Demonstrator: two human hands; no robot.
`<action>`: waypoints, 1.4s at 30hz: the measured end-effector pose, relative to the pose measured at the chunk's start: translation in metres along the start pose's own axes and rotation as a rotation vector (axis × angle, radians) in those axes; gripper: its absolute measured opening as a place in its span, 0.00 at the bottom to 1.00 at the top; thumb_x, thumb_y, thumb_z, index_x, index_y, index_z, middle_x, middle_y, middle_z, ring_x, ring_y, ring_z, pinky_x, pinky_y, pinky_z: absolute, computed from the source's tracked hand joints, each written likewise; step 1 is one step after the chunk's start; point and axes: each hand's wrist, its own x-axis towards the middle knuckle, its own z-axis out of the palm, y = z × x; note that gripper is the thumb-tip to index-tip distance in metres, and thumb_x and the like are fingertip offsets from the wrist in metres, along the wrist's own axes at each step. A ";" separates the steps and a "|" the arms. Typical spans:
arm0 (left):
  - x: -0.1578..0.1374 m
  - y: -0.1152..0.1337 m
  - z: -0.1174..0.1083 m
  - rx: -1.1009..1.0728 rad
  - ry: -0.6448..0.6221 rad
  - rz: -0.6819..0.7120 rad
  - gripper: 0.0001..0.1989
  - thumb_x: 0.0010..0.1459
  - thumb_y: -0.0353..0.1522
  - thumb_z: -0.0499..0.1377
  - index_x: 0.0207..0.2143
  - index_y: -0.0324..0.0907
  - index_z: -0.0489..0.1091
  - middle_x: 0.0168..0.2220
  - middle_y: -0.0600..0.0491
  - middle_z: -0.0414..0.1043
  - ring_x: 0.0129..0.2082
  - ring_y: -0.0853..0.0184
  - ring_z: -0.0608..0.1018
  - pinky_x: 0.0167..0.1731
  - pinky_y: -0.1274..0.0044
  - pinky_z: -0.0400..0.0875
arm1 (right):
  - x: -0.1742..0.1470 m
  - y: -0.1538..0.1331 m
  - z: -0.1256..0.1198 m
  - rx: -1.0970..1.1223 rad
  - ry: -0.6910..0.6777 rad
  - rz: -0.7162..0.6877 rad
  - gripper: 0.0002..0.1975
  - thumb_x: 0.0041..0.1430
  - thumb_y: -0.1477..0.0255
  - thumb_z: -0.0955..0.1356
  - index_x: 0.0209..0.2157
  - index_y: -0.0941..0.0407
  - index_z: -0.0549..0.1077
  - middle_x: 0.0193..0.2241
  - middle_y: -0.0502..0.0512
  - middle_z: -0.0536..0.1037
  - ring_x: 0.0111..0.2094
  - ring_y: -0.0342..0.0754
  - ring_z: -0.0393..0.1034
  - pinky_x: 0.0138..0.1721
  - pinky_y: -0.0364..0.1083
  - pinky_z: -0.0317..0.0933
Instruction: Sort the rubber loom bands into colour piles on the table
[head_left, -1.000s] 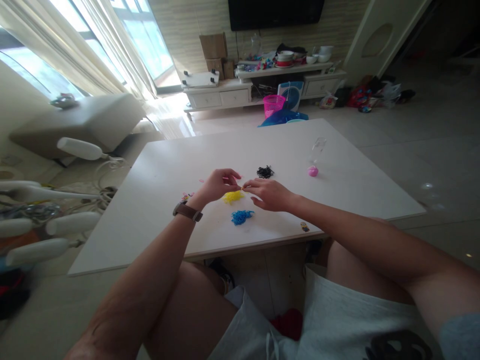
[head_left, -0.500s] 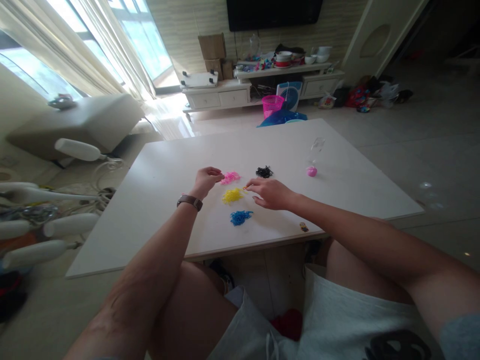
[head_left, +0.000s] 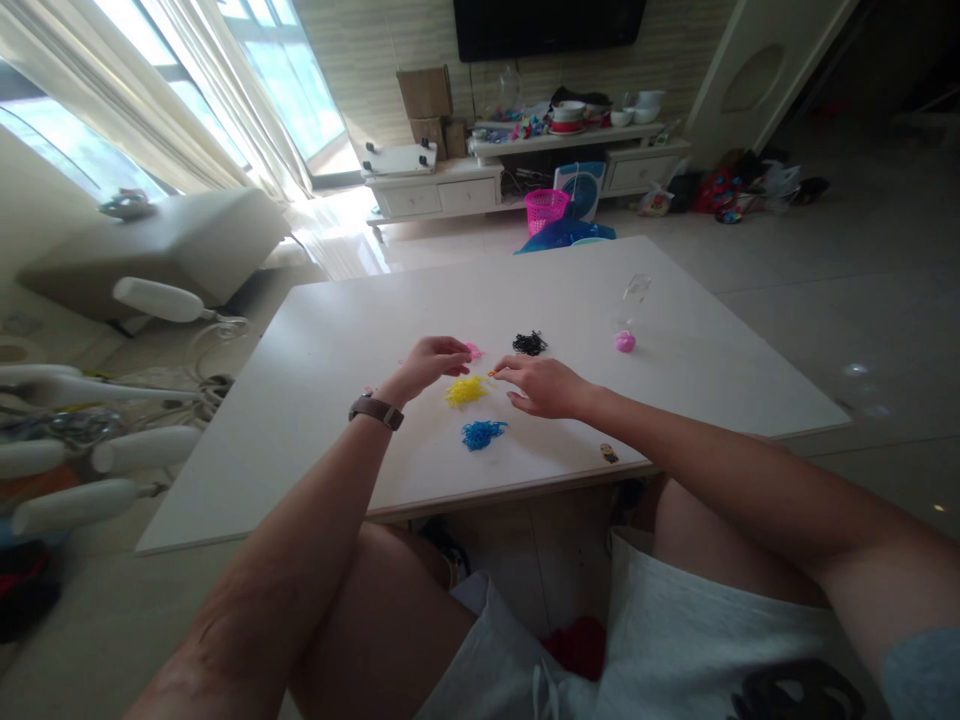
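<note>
My left hand (head_left: 433, 366), with a dark watch on its wrist, hovers over the pink pile (head_left: 473, 351) and covers most of it. Its fingers are closed together; whatever lies between them is too small to make out. In my right hand (head_left: 546, 386) a small orange piece (head_left: 491, 374) is pinched between thumb and forefinger, just right of the yellow pile (head_left: 466, 390). These piles look like small rubber bands. A blue pile (head_left: 482, 434) lies closer to me, and a black pile (head_left: 529, 343) lies beyond my right hand.
On the white table (head_left: 315, 400), a pink round object (head_left: 624, 342) lies before a clear plastic container (head_left: 634, 298). A small yellow cartoon figure (head_left: 607, 453) lies near the front edge. A pink basket (head_left: 547, 208) stands on the floor beyond.
My left hand has moved right, towards my right hand, and now covers most of the pink pile. The right hand has hardly moved and still pinches the orange piece.
</note>
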 end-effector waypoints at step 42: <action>0.001 -0.017 -0.006 0.652 0.022 0.219 0.02 0.43 0.30 0.67 0.23 0.42 0.78 0.23 0.52 0.77 0.26 0.65 0.77 0.28 0.75 0.69 | 0.002 0.001 -0.010 -0.029 0.027 0.114 0.16 0.64 0.73 0.66 0.51 0.56 0.77 0.51 0.58 0.79 0.50 0.53 0.73 0.44 0.48 0.66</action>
